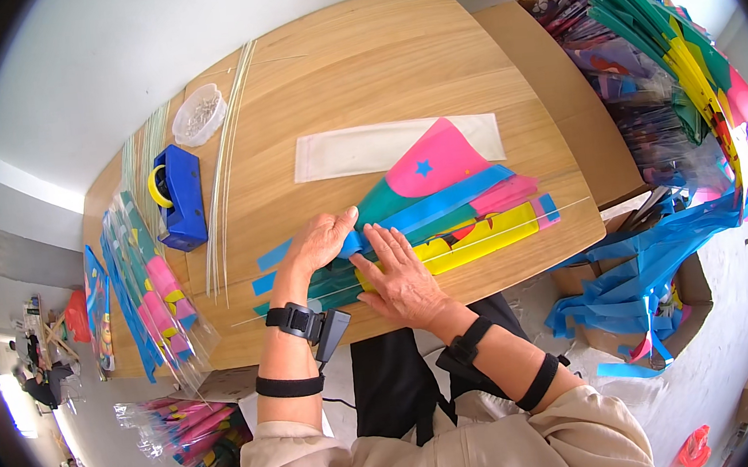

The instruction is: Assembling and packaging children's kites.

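Note:
In front of me on the table lies a partly folded kite [481,237] of thin plastic sheet in pink, green, yellow and blue. A thin pale rod runs along its near side. My left hand [317,243] is closed around a blue strip [442,203] at the kite's left part, its thumb lying on top. My right hand [405,280] rests flat on the green and yellow folds, fingers stretched out. The left fingers are partly hidden. Just beyond the kite lies a flat, pale plastic sleeve [323,160], partly covered by the pink corner.
At the left stand a blue tape dispenser [183,210] and a tub of small pieces [200,117]. Long thin rods [229,157] lie beside them. Bagged kites [156,288] lie at the table's left edge. Boxes [557,84] with colourful plastic and blue strips [652,254] stand at the right.

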A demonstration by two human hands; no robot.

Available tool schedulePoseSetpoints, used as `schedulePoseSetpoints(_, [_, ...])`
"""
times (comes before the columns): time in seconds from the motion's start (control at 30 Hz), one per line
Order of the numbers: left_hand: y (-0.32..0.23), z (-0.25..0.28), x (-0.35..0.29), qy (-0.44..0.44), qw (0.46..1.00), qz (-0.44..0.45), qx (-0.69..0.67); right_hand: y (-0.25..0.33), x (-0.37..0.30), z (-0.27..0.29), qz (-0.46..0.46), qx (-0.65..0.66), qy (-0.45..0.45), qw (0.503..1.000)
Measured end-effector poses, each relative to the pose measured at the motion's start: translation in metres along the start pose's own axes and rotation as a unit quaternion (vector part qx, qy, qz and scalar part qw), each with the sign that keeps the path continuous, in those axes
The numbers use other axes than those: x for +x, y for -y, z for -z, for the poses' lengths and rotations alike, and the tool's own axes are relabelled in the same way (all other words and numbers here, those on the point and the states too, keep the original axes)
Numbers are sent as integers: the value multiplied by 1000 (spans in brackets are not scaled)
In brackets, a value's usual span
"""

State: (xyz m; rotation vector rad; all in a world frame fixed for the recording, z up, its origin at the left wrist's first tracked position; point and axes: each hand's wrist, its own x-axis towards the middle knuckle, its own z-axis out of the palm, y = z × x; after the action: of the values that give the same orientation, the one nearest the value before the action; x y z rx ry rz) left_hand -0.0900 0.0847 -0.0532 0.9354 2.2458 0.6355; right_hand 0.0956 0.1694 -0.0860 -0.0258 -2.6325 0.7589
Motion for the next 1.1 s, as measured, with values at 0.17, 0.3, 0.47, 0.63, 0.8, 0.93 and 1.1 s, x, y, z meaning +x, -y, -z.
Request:
schedulePoseSetpoints(0.17, [3,-5,1,-41,998,-26,-30,10,15,-8,-66,-68,16,995])
schedulePoseSetpoints(0.3, [6,-3,3,-45,998,-22,-27,16,19,-13,-82,-126,37,988])
schedulePoseSetpoints(0.47, [4,-6,-7,-44,996,-50,-60,20,8,-5,-87,-147,47,984])
schedulePoseSetpoints(0.63, [-15,-5,-12,-33,999,2,4,15,1,-12,-88,-147,36,985])
schedulePoseSetpoints(0.8, [-21,5,-3,10,995,47,87,14,4,-7,-104,-112,10,988])
schedulePoseSetpoints(0.93, [-15,4,7,9,994,51,99,9,4,0,-149,-114,-16,982])
schedulePoseSetpoints(1.1, [-24,2,-3,17,999,41,5,-29,-16,28,-203,-173,-31,963])
